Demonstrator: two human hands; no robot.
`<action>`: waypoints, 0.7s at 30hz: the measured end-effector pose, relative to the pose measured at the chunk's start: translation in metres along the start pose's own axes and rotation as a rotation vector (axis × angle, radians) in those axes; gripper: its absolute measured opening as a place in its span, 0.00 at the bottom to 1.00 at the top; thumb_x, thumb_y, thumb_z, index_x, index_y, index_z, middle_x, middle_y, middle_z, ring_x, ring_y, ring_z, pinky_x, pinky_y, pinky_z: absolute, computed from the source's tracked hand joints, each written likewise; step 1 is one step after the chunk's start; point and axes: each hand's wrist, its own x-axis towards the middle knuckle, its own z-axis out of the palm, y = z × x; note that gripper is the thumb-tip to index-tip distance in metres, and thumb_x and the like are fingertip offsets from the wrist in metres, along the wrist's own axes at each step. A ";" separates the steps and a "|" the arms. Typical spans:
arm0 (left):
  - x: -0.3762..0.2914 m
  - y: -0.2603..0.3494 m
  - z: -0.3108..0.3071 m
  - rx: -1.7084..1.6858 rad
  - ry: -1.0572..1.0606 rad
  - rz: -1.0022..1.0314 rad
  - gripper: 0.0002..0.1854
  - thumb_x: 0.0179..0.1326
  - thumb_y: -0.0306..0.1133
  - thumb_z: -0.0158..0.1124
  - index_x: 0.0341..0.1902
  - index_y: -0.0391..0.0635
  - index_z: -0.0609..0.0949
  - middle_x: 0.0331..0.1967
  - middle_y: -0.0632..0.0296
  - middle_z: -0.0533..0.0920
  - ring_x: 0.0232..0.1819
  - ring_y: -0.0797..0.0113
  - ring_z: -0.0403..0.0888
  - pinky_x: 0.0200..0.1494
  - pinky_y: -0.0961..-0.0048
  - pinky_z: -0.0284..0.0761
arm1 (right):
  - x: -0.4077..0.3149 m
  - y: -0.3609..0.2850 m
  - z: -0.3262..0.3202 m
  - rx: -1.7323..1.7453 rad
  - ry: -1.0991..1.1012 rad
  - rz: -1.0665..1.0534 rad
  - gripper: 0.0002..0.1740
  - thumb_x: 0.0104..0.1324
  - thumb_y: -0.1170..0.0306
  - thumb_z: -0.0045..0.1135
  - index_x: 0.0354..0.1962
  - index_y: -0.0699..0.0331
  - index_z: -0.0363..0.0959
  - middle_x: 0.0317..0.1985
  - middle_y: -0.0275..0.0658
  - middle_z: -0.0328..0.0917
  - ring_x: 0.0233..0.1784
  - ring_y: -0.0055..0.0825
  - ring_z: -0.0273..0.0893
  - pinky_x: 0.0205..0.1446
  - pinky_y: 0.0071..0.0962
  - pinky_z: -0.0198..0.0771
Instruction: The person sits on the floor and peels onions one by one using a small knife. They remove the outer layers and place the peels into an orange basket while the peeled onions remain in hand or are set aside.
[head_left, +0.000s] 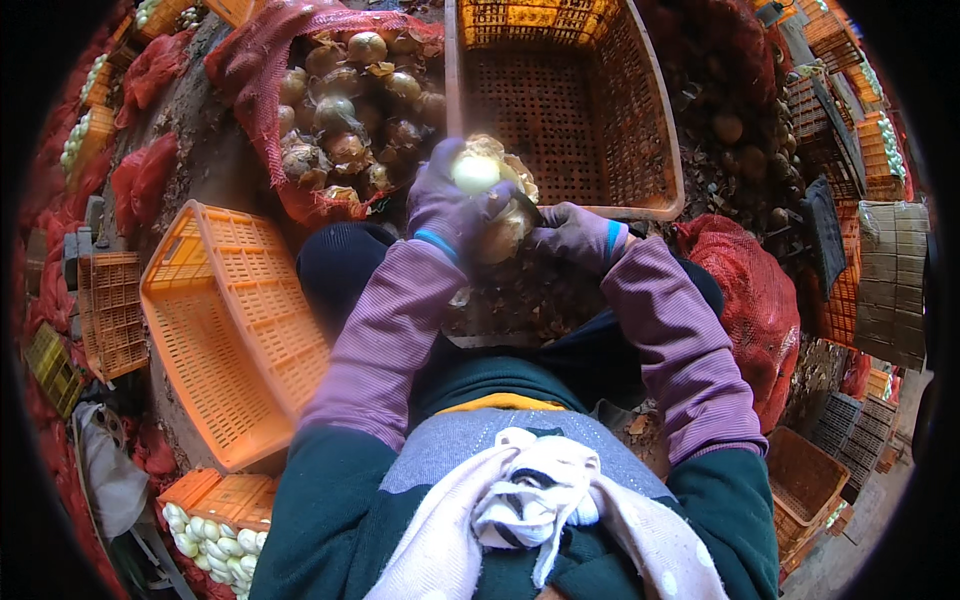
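Observation:
My left hand (454, 199), in a purple glove with a blue cuff, grips an onion (477, 172) whose pale flesh shows where the skin is off. Brown papery skin (510, 229) hangs below and to the right of it. In my right hand (574, 236), gloved alike, is a small dark-bladed knife (527, 206), its blade against the onion's skin; its handle is hidden in the fingers. Just beyond my hands stands an orange plastic crate (562, 112) with nothing seen in it. Left of that crate, unpeeled onions (337, 112) lie in an opened red mesh bag (259, 97).
An orange crate (232, 330) lies tilted by my left knee. Behind it, a crate holds peeled onions (214, 544). A red mesh sack (742, 300) sits at my right knee. Loose skins litter the ground (525, 300). More crates (810, 480) stand at the right.

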 end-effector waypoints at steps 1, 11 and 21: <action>0.001 0.000 0.001 0.006 -0.003 -0.019 0.42 0.38 0.45 0.78 0.58 0.46 0.69 0.50 0.53 0.76 0.48 0.62 0.78 0.52 0.69 0.76 | -0.002 -0.003 -0.002 -0.020 -0.011 0.014 0.14 0.65 0.70 0.58 0.47 0.67 0.76 0.39 0.38 0.81 0.42 0.23 0.77 0.50 0.26 0.74; 0.004 -0.002 -0.003 0.035 0.022 -0.064 0.41 0.40 0.45 0.77 0.59 0.47 0.69 0.51 0.54 0.75 0.49 0.62 0.77 0.54 0.70 0.74 | -0.011 0.014 0.050 -0.673 0.467 -0.191 0.14 0.62 0.67 0.49 0.38 0.70 0.74 0.37 0.58 0.77 0.44 0.54 0.76 0.49 0.41 0.71; 0.001 0.006 -0.004 0.099 -0.026 -0.120 0.42 0.40 0.46 0.77 0.60 0.50 0.68 0.52 0.53 0.75 0.50 0.61 0.76 0.54 0.69 0.74 | -0.001 -0.001 0.076 -0.939 0.664 0.175 0.14 0.63 0.70 0.47 0.44 0.66 0.72 0.43 0.57 0.76 0.49 0.54 0.74 0.53 0.44 0.70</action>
